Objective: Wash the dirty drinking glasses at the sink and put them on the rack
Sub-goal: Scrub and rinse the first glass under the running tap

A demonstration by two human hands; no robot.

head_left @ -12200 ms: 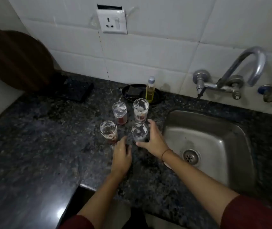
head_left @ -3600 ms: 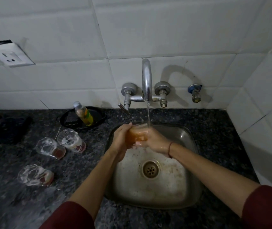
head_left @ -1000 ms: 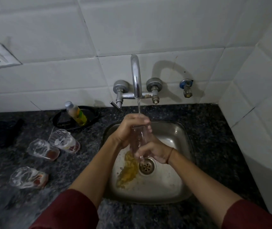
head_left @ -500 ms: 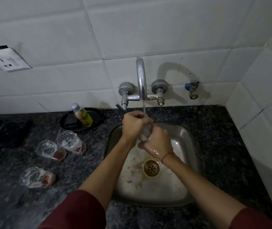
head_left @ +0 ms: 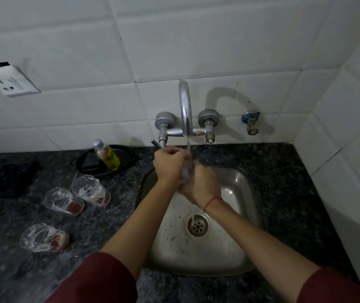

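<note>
Both hands around glass

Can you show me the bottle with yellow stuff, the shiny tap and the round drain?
Clear plastic bottle of yellow liquid (head_left: 109, 158): head view, on its yellow lower body.
Curved shiny metal tap (head_left: 185, 106): head view, on the upright spout.
Round metal drain (head_left: 197, 225): head view, on its perforated centre.

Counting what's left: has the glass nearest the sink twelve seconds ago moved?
Yes. That glass went right from the counter to over the sink, gripped by the left hand and right hand under the tap.
</note>
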